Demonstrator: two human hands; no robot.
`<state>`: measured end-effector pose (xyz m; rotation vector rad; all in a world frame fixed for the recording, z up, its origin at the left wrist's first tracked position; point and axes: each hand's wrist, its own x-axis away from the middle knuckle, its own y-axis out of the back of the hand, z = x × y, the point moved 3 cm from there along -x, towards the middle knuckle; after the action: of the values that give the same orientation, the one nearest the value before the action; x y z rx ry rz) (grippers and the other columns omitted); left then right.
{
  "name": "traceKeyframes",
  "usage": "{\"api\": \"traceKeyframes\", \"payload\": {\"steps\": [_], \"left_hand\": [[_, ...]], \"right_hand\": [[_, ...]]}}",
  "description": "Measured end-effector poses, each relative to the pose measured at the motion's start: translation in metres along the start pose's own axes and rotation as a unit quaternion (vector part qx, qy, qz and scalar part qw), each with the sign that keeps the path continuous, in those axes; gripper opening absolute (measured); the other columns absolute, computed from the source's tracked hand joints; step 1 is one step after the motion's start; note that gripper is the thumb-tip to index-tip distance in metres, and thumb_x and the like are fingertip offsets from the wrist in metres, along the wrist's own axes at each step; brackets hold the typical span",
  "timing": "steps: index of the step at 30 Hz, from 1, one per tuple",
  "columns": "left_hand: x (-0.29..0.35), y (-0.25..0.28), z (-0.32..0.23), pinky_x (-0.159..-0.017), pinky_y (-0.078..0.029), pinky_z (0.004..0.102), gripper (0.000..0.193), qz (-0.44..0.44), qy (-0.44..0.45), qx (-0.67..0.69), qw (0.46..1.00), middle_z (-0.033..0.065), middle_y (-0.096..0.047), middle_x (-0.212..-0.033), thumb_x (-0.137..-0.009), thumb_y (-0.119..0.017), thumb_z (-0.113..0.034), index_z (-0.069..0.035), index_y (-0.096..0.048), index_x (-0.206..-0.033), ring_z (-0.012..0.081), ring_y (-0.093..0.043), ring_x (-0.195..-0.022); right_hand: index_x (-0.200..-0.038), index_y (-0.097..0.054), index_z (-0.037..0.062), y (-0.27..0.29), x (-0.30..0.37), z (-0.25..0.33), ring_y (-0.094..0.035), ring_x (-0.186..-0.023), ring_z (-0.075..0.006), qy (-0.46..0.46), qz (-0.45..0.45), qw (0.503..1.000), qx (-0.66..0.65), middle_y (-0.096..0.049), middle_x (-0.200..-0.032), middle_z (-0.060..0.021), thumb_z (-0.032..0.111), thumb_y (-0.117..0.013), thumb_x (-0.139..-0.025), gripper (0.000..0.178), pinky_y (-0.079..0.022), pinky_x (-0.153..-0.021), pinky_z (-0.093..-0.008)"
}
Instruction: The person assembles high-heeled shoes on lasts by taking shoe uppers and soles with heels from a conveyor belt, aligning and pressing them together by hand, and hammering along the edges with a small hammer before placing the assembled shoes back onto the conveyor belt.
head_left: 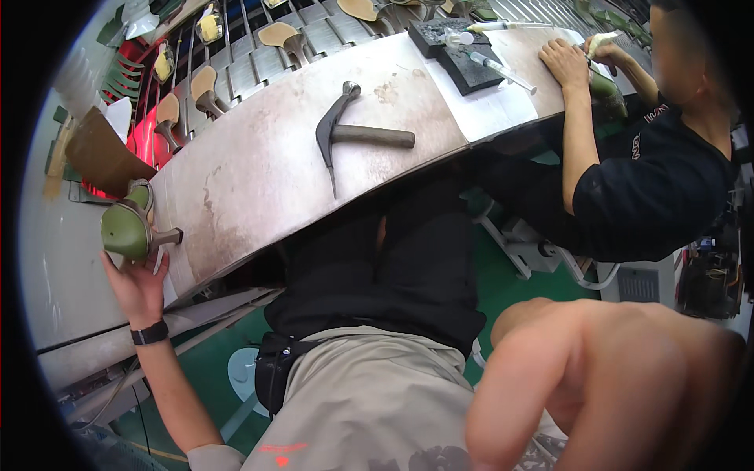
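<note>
At the table's left end is a high-heeled shoe on a green last (126, 231), its brown heel pointing right. My left hand (140, 284) is at its near end, thumb on one side and fingers on the other, gripping it. Part of the fingers is hidden by the last. My right hand (597, 385) is raised very close at the lower right, large and blurred. Its fingertips are out of sight, and whether it holds anything does not show. A hammer (373, 136) with a wooden handle and a long curved dark head lies on the worktable (267, 173).
Behind the table runs a slatted conveyor (314, 23) carrying several heeled shoe parts (279, 35). A dark block (463, 67) with a syringe (503, 72) lies near a co-worker (652, 180), whose hands hold another green last. Brown sheet material (102, 153) stands at the left.
</note>
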<state>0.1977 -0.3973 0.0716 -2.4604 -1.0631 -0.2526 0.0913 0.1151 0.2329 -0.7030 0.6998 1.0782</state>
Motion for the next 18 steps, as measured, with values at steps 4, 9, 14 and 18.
{"api": "traceKeyframes", "payload": {"steps": [4,9,14,18], "left_hand": [[0.023,-0.004,0.008,-0.121,-0.031,0.0527,0.094,-0.012,-0.082,-0.036,0.996,0.0199,-0.058,-0.147,-0.106,-0.042,-0.073,-0.005,-0.022,-0.167,0.0292,-0.053,-0.138],[0.022,-0.022,0.020,-0.111,-0.036,0.0477,0.097,-0.075,-0.206,-0.277,0.935,0.0132,-0.060,-0.144,-0.098,-0.074,-0.057,-0.009,-0.027,-0.167,0.0242,-0.060,-0.127],[0.003,-0.017,0.021,-0.094,-0.042,0.0410,0.078,-0.118,-0.186,-0.302,0.928,0.0034,-0.065,-0.132,-0.095,-0.080,-0.052,-0.008,-0.049,-0.152,0.0178,-0.062,-0.115],[-0.009,0.002,0.009,-0.093,-0.047,0.0370,0.048,-0.113,-0.201,-0.217,0.949,0.0043,-0.068,-0.123,-0.103,-0.069,-0.035,-0.011,-0.056,-0.143,0.0153,-0.065,-0.107]], "right_hand": [[-0.094,-0.068,0.0040,-0.004,0.003,0.012,-0.070,-0.083,-0.0316,0.005,0.011,1.000,-0.003,-0.071,-0.105,-0.0177,0.015,-0.064,-0.103,0.015,-0.063,-0.071,-0.0450],[-0.091,-0.069,0.0040,-0.009,-0.001,0.026,-0.071,-0.081,-0.0321,0.006,0.028,1.000,0.004,-0.072,-0.104,-0.0181,0.015,-0.064,-0.102,0.016,-0.063,-0.070,-0.0450],[-0.089,-0.069,0.0041,0.001,0.003,0.016,-0.072,-0.080,-0.0325,0.004,0.036,0.999,-0.001,-0.073,-0.102,-0.0184,0.014,-0.065,-0.102,0.017,-0.064,-0.070,-0.0450],[-0.087,-0.069,0.0041,0.000,0.011,0.001,-0.073,-0.079,-0.0329,-0.014,0.055,0.998,-0.001,-0.074,-0.101,-0.0187,0.013,-0.065,-0.101,0.017,-0.064,-0.069,-0.0450]]}}
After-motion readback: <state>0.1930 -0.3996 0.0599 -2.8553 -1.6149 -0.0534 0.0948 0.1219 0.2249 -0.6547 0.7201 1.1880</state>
